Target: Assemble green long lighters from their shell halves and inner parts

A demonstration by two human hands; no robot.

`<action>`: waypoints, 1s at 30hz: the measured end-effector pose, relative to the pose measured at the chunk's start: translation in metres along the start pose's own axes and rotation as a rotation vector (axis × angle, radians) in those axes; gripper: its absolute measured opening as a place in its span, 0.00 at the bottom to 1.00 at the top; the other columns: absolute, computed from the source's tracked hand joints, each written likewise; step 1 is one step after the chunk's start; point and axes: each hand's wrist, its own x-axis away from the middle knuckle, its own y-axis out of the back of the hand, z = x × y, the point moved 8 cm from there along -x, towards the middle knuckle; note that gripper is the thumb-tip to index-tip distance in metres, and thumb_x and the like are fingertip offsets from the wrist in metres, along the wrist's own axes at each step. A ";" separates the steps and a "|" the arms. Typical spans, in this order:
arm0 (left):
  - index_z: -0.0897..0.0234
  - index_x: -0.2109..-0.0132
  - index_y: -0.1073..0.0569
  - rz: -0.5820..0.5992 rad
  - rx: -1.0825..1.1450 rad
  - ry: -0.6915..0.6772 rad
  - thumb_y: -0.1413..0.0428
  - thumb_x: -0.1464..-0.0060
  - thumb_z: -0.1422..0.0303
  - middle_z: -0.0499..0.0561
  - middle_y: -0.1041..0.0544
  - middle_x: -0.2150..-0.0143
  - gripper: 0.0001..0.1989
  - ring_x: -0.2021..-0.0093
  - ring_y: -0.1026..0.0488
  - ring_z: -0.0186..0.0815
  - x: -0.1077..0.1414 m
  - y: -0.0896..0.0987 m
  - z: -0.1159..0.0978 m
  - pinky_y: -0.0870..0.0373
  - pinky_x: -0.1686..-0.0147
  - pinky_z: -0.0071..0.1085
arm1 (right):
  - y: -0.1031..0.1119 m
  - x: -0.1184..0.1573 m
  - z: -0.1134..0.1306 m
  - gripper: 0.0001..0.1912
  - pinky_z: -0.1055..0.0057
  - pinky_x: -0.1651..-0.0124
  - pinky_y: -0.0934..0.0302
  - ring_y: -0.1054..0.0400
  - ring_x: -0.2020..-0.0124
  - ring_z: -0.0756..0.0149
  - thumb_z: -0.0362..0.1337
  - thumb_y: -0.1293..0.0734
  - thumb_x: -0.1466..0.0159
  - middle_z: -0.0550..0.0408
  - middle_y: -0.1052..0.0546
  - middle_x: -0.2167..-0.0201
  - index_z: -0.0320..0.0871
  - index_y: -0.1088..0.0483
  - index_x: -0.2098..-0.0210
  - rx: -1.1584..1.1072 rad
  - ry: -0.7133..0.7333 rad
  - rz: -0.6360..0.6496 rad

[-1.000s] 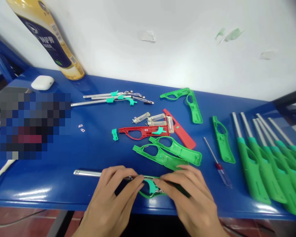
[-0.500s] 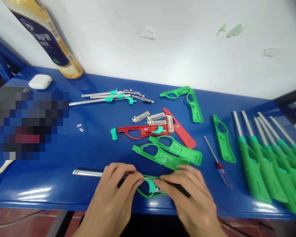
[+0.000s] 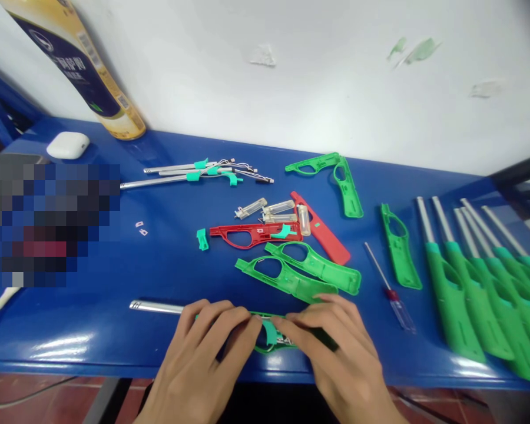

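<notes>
Green casing half point(image 3: 268, 351), seemingly fitted with tube point(image 3: 156, 307) and trigger point(image 3: 271, 333), lies uncovered, clamped in the left hand point(image 3: 203, 350) and right hand point(image 3: 342, 350) grip.

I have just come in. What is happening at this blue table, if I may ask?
A person's left hand and right hand hold a green handle shell at the table's near edge. Its inner side faces up, showing a turquoise part; a silver tube sticks out on the left. Farther back lie loose green shells and red shells. A screwdriver and green lighters lie to the right.
</notes>
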 end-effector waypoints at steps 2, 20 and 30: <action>0.62 0.43 0.23 -0.005 0.018 0.013 0.53 0.32 0.80 0.53 0.21 0.50 0.19 0.48 0.30 0.41 -0.001 0.002 0.000 0.38 0.44 0.42 | -0.001 0.002 -0.001 0.15 0.62 0.41 0.37 0.27 0.61 0.73 0.24 0.36 0.27 0.58 0.22 0.64 0.45 0.19 0.52 0.001 -0.002 0.001; 0.69 0.43 0.24 0.018 -0.045 -0.007 0.56 0.29 0.76 0.56 0.21 0.51 0.17 0.51 0.33 0.44 -0.001 0.003 -0.014 0.39 0.44 0.47 | 0.005 -0.001 0.000 0.16 0.65 0.42 0.37 0.24 0.60 0.72 0.26 0.41 0.24 0.58 0.17 0.60 0.44 0.21 0.53 -0.023 0.026 0.023; 0.66 0.42 0.25 0.036 -0.112 0.044 0.53 0.32 0.77 0.57 0.23 0.49 0.17 0.48 0.32 0.47 0.001 0.002 -0.011 0.31 0.50 0.46 | 0.005 -0.004 0.002 0.16 0.66 0.41 0.38 0.23 0.59 0.72 0.30 0.41 0.23 0.60 0.16 0.60 0.45 0.21 0.52 0.061 0.061 0.087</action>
